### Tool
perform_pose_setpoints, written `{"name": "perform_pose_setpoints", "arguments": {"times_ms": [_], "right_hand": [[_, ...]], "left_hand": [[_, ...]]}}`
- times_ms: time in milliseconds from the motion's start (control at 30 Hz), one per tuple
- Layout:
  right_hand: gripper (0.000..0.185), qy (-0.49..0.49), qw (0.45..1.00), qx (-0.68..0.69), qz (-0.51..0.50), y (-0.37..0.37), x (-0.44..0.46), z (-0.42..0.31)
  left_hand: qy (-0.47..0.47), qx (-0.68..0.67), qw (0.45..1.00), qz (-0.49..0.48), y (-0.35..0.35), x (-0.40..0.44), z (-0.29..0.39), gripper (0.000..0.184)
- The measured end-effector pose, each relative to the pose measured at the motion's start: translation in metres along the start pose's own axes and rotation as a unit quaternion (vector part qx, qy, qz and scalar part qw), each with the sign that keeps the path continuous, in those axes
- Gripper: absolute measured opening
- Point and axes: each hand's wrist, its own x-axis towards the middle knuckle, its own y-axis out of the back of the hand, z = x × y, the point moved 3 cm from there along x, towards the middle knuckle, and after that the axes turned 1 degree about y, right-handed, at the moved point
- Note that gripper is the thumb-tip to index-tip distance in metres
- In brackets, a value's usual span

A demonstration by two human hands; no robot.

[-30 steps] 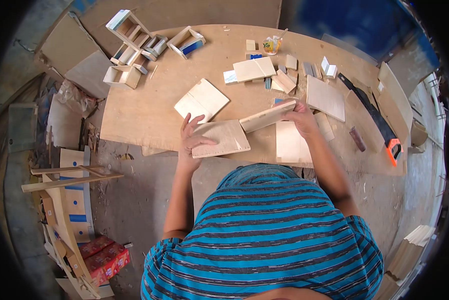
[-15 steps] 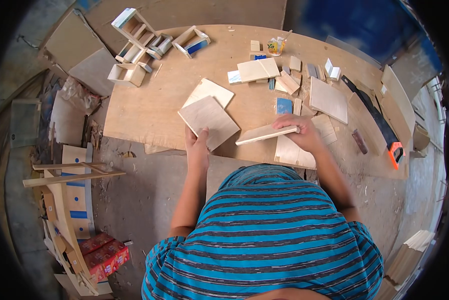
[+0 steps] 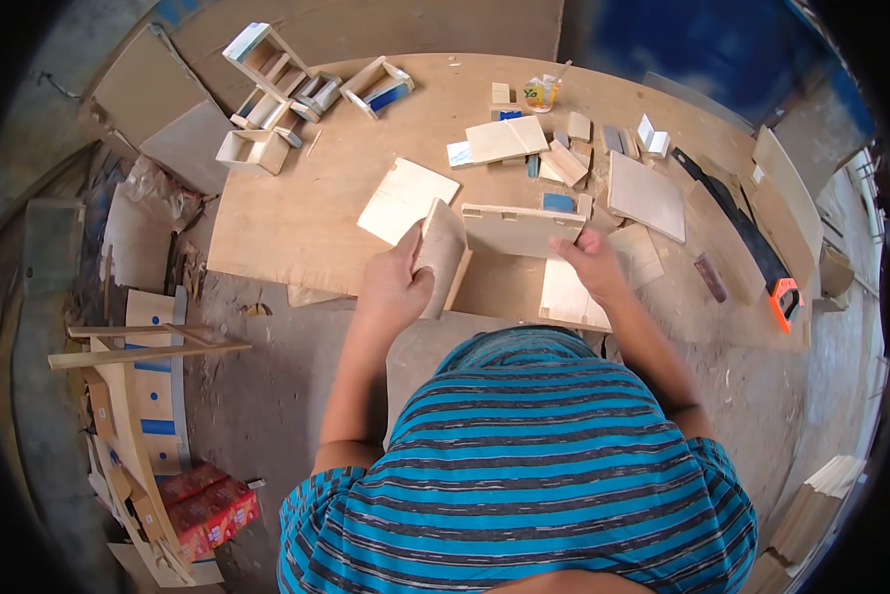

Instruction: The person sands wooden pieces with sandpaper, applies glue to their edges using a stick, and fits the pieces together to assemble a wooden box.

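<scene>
Near the table's front edge, my left hand is closed round a square plywood panel, tilted up with its edge toward me. My right hand pinches the right end of a second plywood panel, which stands on edge with small notches along its top. The left ends of the two panels come close together; I cannot tell whether they touch. Behind my left hand a pale plywood piece lies flat. Another light board lies below my right hand.
Small wooden boxes stand at the back left of the table. Wood offcuts, a cup with a stick and a square board are at the back right. A handsaw with an orange handle lies far right.
Both panels have been turned from nearly flat to upright. The left one has swung right toward the other, uncovering the pale piece behind. My right hand has moved slightly lower on its panel.
</scene>
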Motion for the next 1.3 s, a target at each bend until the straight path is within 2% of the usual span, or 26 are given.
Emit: {"name": "perform_pose_setpoints", "arguments": {"times_ms": [33, 167, 233, 333, 433, 533, 767, 1067, 1167, 1300], "right_hand": [[0.033, 0.006, 1.000, -0.020, -0.002, -0.004, 0.000, 0.001], [0.034, 0.016, 0.988, -0.153, -0.018, -0.017, 0.004, 0.004], [0.033, 0.040, 0.994, -0.106, -0.003, -0.017, 0.009, 0.015], [0.033, 0.043, 0.994, -0.097, -0.006, -0.018, 0.015, 0.015], [0.033, 0.044, 0.996, -0.083, -0.004, -0.020, 0.021, 0.016], [0.033, 0.052, 0.998, -0.047, -0.002, -0.019, 0.030, 0.021], [0.033, 0.050, 0.999, 0.005, -0.014, -0.020, 0.033, 0.023], [0.032, 0.043, 0.999, -0.004, 0.008, -0.018, 0.032, 0.038], [0.035, 0.068, 0.995, -0.067, -0.014, -0.015, 0.035, 0.039], [0.034, 0.046, 0.987, -0.157, 0.000, -0.011, 0.036, 0.037]], "left_hand": [[-0.014, -0.013, 1.000, 0.000, -0.002, 0.000, 0.002, 0.056], [0.031, 0.030, 0.997, -0.061, -0.008, 0.006, 0.001, 0.061], [0.073, 0.000, 0.992, -0.101, -0.011, 0.011, -0.005, 0.065], [0.012, -0.220, 0.971, -0.099, -0.035, 0.020, -0.046, 0.078], [0.051, -0.404, 0.910, -0.080, -0.050, 0.024, -0.047, 0.083], [0.074, -0.438, 0.889, -0.114, -0.050, 0.025, -0.039, 0.091], [0.055, -0.427, 0.897, -0.096, -0.051, 0.030, -0.046, 0.085], [0.069, -0.391, 0.914, -0.085, -0.054, 0.028, -0.046, 0.079], [0.058, -0.400, 0.912, -0.067, -0.060, 0.028, -0.048, 0.073], [0.048, -0.440, 0.894, -0.069, -0.061, 0.029, -0.046, 0.068]]}}
